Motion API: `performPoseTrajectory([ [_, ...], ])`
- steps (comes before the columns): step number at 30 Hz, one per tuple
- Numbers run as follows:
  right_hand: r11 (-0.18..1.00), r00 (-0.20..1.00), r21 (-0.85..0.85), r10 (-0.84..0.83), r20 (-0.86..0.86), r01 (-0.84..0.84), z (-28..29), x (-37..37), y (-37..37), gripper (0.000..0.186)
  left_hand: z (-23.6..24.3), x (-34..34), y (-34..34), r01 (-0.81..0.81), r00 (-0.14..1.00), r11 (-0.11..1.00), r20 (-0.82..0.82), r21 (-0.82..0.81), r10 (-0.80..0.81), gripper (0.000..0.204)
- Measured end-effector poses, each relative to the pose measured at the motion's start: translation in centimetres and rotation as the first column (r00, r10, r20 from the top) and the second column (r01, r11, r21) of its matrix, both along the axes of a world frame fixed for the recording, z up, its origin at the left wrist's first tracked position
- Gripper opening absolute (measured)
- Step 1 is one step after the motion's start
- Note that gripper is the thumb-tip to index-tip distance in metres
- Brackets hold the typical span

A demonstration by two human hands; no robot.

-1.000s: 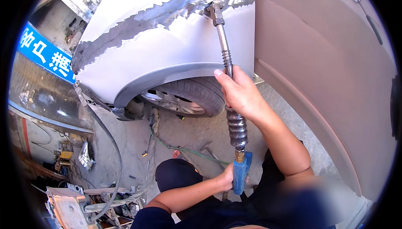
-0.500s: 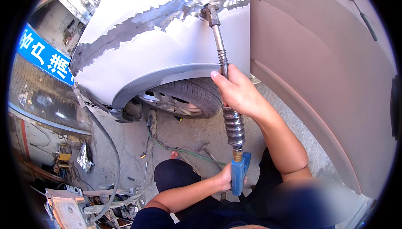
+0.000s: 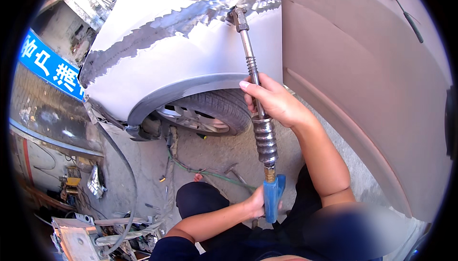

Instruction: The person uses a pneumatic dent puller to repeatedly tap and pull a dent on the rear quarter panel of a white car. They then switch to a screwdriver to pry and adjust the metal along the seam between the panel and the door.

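A metal slide-hammer dent puller (image 3: 251,65) slants across the view, its head touching a bare-metal strip (image 3: 162,25) on the white car fender (image 3: 205,56). My right hand (image 3: 279,101) is closed around the slim shaft, thumb along it, fingers curled behind. Just below that hand sits the ribbed sliding weight (image 3: 265,139), in full view. At the lower end, my left hand (image 3: 257,203) grips the blue handle (image 3: 272,201); part of its fingers is hidden behind the handle.
A car door (image 3: 367,79) stands at the right. Below the fender's arch is a wheel (image 3: 214,113). A hammer (image 3: 234,169), a green hose (image 3: 214,172) and a dark cable (image 3: 125,158) lie about the floor. Scrap parts (image 3: 78,239) pile up at the lower left.
My right hand has shifted slightly on the shaft, uncovering the top of the sliding weight. My left hand stays on the handle, and the puller's head remains against the fender.
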State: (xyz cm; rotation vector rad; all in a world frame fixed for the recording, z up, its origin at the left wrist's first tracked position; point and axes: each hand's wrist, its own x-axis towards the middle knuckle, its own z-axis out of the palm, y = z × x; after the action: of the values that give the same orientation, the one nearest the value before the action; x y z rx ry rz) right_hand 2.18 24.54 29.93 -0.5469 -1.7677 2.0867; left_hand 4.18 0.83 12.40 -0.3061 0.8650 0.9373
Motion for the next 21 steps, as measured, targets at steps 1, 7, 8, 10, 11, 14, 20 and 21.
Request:
performPoseTrajectory([
  [1, 1.0, 0.999, -0.017, 0.003, -0.043, -0.004, -0.8, 0.1, 0.1, 0.033, 0.2, 0.0, 0.1, 0.001, 1.0, 1.0, -0.01, -0.018, -0.001, 0.048],
  [7, 0.951, 0.997, -0.302, 0.076, 0.006, -0.07, -1.3, 0.4, -1.3, 0.023, 0.3, 0.1, 0.3, 0.002, 1.0, 0.999, -0.014, 0.054, -0.002, 0.047],
  [8, 0.962, 0.997, -0.264, 0.077, 0.012, -0.071, -0.5, -0.2, -0.4, 0.022, 0.5, 0.0, 0.3, 0.009, 1.0, 0.998, -0.03, 0.065, -0.007, 0.047],
  [10, 0.959, 0.999, -0.279, 0.044, 0.007, -0.04, 1.1, -1.7, 1.5, 0.023, 0.3, 0.3, 0.3, 0.011, 0.999, 0.999, -0.04, 0.048, -0.009, 0.048],
  [11, 0.96, 1.0, -0.28, -0.005, 0.014, 0.008, 1.7, -2.0, 1.5, 0.022, 0.1, 0.3, 0.6, 0.005, 0.999, 0.999, -0.042, 0.044, -0.003, 0.048],
  [14, 0.989, 0.992, -0.145, 0.005, 0.128, 0.013, 0.9, -0.1, -1.5, 0.024, -0.2, -0.2, 0.3, 0.052, 0.997, 0.993, -0.054, 0.106, -0.047, 0.049],
  [20, 0.931, 1.0, -0.364, -0.004, 0.02, 0.011, -0.5, 3.2, -3.4, 0.029, 0.9, 0.2, -0.4, 0.17, 0.98, 0.974, -0.133, 0.15, -0.151, 0.046],
  [21, 0.936, 1.0, -0.352, -0.009, 0.025, 0.017, -0.8, 3.0, -3.4, 0.029, 1.0, 0.2, -0.2, 0.153, 0.979, 0.98, -0.152, 0.131, -0.132, 0.046],
])
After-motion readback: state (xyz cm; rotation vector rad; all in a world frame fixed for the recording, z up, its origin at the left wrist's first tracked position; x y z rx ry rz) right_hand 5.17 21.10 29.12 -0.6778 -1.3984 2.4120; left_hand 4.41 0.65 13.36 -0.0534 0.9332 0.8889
